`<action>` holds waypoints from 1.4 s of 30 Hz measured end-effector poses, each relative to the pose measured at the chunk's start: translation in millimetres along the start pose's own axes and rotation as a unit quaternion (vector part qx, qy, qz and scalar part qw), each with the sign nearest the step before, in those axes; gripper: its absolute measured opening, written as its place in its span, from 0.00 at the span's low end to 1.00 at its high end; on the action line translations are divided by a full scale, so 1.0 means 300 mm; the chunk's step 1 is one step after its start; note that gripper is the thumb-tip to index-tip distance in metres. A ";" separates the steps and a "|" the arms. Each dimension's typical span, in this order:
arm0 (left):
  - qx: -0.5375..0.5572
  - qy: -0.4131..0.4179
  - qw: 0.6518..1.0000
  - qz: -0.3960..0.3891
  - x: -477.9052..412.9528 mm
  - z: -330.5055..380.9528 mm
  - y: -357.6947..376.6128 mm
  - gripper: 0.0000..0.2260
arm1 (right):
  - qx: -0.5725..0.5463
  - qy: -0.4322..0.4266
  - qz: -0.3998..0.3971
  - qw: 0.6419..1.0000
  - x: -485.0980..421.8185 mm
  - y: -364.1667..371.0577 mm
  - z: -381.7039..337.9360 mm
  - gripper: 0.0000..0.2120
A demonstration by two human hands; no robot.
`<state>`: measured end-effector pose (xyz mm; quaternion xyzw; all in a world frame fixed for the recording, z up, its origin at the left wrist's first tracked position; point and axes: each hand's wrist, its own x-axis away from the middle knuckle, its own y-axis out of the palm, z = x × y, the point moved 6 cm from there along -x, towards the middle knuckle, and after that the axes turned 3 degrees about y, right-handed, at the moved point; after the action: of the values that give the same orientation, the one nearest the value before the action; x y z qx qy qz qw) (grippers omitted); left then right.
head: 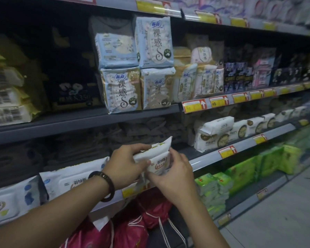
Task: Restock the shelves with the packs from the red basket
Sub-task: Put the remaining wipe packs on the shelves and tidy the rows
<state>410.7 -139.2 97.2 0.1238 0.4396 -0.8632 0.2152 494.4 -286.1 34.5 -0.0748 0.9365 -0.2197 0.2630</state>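
we're holding white pack at lower shelf front | left hand curling over top, right hand pinching side | probably light, squashy, slick film | we're judging side edges best

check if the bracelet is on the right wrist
No, the dark bracelet is worn just behind the left hand, which grips the white pack.

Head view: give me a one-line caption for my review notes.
Left hand and right hand hold a white pack before the shelf, red bags below.
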 end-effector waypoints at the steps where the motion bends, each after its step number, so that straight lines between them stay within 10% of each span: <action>1: 0.033 -0.004 0.999 0.022 -0.007 -0.013 0.021 0.15 | 0.009 0.012 0.021 1.000 -0.009 -0.013 0.018 0.46; 5: -0.098 0.122 0.985 0.070 0.014 -0.081 0.124 0.15 | 0.014 0.082 0.109 0.991 -0.048 -0.052 0.122 0.50; 8: -0.383 0.292 0.876 -0.019 0.011 -0.159 0.236 0.22 | 0.028 0.110 0.142 0.983 -0.074 -0.065 0.194 0.51; 12: -0.490 0.365 0.789 -0.059 -0.020 -0.265 0.265 0.24 | 0.036 0.125 0.142 0.981 -0.102 -0.029 0.251 0.51; 33: -0.476 0.351 0.802 -0.081 -0.050 -0.338 0.290 0.25 | 0.187 0.150 -0.014 0.971 -0.493 0.201 0.272 0.30; 42: -0.494 0.313 0.804 -0.109 -0.043 -0.328 0.288 0.25 | 0.056 0.100 0.083 0.990 -0.102 0.094 0.152 0.16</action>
<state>465.8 -101.0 -15.9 0.2156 0.8606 -0.4614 0.0021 543.8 -270.1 0.9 0.0401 0.9472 -0.2556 0.1891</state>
